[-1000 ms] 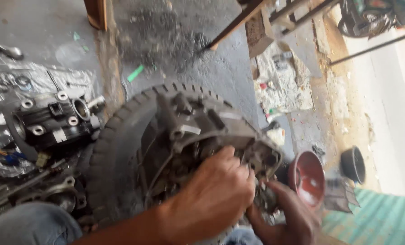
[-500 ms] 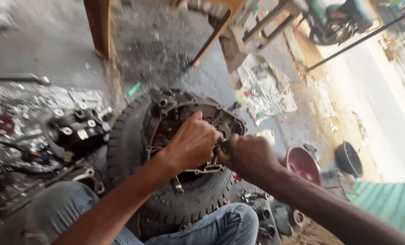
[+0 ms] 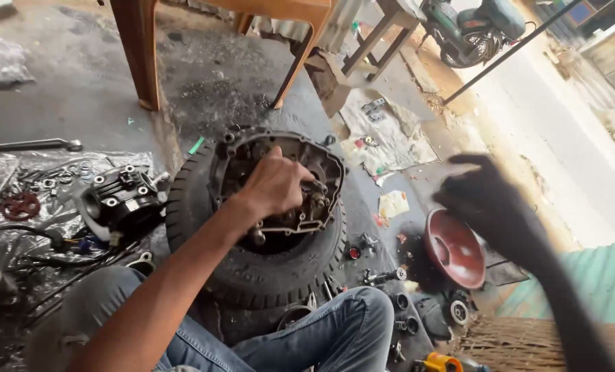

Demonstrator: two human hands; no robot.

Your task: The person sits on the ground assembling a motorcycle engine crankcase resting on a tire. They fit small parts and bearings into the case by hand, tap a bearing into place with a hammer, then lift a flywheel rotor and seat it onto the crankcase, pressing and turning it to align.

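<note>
We sit on a stained grey concrete floor (image 3: 80, 103); orange wooden chair legs (image 3: 139, 52) stand at eleven o'clock, daylight floods a pale pavement (image 3: 562, 117) at two o'clock.

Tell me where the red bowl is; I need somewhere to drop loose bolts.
In the head view, the red bowl sits on the floor right of the tyre, just below the raised, blurred right hand.

tyre (image 3: 252, 275) ringing casing (image 3: 280, 155); bolts (image 3: 383, 277) rightward

A repair workshop: engine parts (image 3: 118, 200), tyre (image 3: 259, 275), oily floor (image 3: 80, 103).
</note>
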